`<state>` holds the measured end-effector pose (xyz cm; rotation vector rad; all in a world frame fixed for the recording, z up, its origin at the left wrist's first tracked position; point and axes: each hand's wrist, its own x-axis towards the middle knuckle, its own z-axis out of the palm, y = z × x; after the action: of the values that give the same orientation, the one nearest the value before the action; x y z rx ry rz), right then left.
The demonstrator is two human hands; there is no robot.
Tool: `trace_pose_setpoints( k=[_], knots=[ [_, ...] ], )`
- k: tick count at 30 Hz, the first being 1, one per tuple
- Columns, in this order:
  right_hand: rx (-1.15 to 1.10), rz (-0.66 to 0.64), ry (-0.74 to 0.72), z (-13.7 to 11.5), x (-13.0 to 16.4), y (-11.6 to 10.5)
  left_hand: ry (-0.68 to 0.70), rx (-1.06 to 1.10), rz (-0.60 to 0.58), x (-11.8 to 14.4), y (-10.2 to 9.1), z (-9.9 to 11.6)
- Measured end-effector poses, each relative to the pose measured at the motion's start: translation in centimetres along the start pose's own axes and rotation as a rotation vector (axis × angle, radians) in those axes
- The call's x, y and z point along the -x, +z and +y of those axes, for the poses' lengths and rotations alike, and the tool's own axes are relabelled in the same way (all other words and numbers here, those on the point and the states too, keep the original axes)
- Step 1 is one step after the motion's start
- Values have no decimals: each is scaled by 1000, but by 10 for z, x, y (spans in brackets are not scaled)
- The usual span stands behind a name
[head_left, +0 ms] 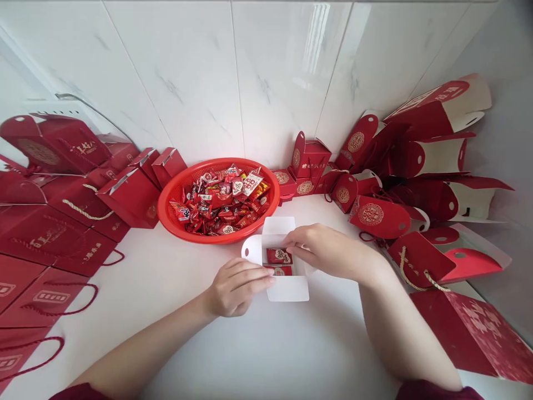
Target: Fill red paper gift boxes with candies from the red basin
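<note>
A small open paper box (287, 287) with white inner flaps sits on the white table in front of me. Red wrapped candies (278, 256) lie inside it. My left hand (235, 287) rests against the box's left side, fingers curled on its near-left edge. My right hand (328, 250) reaches from the right and its fingertips touch the candy and the box's right flap. Just behind the box stands a red plastic basket (177, 223) heaped with red wrapped candies (222, 200).
Closed red gift boxes with rope handles (129, 195) are stacked along the left. Open and flattened red boxes (433, 158) pile up at the right, some lying near my right forearm (420, 256). A white marble-tiled wall (250, 78) backs the table.
</note>
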<state>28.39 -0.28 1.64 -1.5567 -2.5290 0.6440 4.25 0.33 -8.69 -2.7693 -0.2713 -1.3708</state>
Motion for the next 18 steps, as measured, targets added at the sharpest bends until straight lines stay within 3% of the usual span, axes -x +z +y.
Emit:
trace_pose_setpoints(
  k=[4, 6, 9, 11, 12, 15, 18],
  knots=[
    [-66, 144, -32, 5, 18, -11, -94, -277, 74, -33, -46, -24],
    [-63, 161, -23, 8, 21, -12, -308, -383, 125, -49, -73, -51],
    [-25, 156, -3, 8, 22, -12, -758, -466, 26, -58, -102, -104],
    [-5, 151, 10, 7, 20, -11, -1021, -455, -137, -52, -109, -140],
    [0, 146, 13, 6, 19, -10, -1142, -404, -293, -47, -109, -155],
    [9, 110, 24, 3, 15, -8, -1240, -332, -474, -29, -101, -185],
    [23, 76, 40, 2, 12, -6, -1276, -288, -557, -15, -93, -192]
  ],
)
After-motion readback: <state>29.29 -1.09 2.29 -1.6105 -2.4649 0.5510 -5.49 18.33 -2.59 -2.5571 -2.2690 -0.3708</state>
